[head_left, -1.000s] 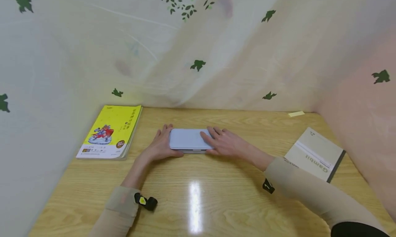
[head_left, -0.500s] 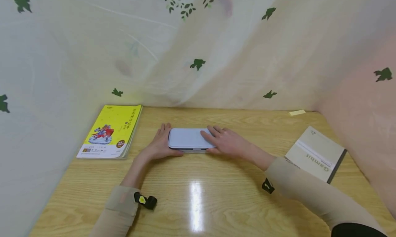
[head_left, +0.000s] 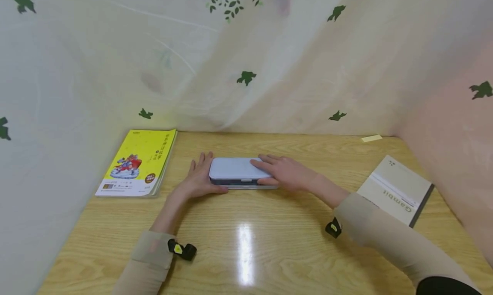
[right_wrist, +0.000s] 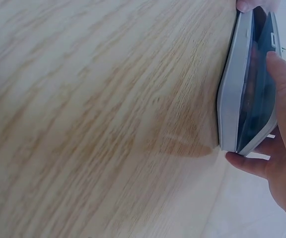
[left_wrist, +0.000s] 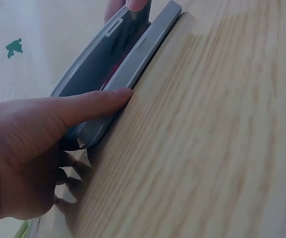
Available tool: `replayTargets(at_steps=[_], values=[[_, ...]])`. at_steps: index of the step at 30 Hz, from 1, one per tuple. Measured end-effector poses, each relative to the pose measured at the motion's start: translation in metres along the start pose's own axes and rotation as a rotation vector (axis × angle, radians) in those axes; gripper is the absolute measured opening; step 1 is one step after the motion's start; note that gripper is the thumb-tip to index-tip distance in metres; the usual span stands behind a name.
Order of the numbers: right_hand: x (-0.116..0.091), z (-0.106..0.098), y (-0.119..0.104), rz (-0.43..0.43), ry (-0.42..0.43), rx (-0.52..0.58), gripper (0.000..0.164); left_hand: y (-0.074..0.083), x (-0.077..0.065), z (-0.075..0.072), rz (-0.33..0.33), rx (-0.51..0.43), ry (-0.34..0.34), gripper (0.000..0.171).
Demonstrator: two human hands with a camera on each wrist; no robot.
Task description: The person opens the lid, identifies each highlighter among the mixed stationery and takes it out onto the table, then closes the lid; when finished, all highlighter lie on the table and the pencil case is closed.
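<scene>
A pale blue pencil case [head_left: 236, 169] with rounded corners lies flat on the wooden table, its long side facing me. The lid is partly raised along the front, and a dark gap shows between lid and grey base [left_wrist: 145, 47]. My left hand [head_left: 197, 178] grips the left end, thumb on the base's front edge. At the other end my right hand [head_left: 288, 174] holds the lid, its thumb at the lid's front edge. In the right wrist view the lid [right_wrist: 268, 94] tilts away from the base. What lies inside is too dark to make out.
A yellow book [head_left: 142, 158] lies at the left of the table [head_left: 215, 235]. A grey-beige notebook marked Gambit [head_left: 393, 190] lies at the right, by my right forearm. A pale strip [head_left: 371, 138] sits near the back edge, before a patterned curtain [head_left: 269, 102].
The lid's front edge has risen, and the gap above the base has widened. My right hand has risen slightly with the lid; my left hand has stayed at the left end.
</scene>
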State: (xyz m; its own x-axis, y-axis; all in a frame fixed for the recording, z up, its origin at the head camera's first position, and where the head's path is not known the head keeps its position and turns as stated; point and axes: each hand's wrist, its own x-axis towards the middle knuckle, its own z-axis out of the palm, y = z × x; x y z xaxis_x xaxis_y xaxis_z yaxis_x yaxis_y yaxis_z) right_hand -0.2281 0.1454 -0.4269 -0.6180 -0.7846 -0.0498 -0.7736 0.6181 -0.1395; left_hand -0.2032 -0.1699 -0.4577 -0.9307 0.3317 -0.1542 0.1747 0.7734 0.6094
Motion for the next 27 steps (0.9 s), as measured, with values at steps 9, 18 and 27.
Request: replayTargets(at_steps=[9, 18, 27], values=[[0.000, -0.004, -0.001, 0.028, -0.027, 0.049, 0.068, 0.002, 0.000, -0.005, -0.010, 0.008, -0.013, 0.111], [0.001, -0.008, 0.000, 0.059, -0.072, 0.087, 0.069, -0.003, -0.002, -0.009, 0.015, -0.026, -0.072, 0.113], [0.004, -0.015, 0.003, 0.072, -0.109, 0.184, 0.066, -0.004, -0.003, -0.013, -0.022, -0.066, -0.119, 0.121]])
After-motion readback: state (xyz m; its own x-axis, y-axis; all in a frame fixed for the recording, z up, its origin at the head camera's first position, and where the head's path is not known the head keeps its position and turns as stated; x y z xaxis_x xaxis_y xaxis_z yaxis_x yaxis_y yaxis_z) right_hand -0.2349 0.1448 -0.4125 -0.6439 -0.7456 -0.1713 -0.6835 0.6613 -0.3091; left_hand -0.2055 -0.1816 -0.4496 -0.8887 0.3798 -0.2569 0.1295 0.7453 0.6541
